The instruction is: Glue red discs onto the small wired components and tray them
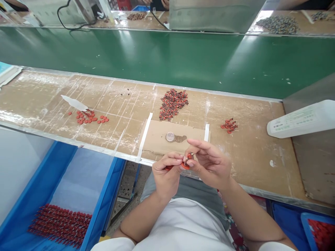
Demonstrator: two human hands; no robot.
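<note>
Blue tray (44,181) holds red parts (60,226); another (305,226) likewise

The left hand (167,172) and right hand (209,164) are concealing most of the small red part (185,166), leaving its exact form indeterminable.

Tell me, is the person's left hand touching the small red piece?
Touching: the head view shows the left hand pinching the red piece between its fingers.
</note>
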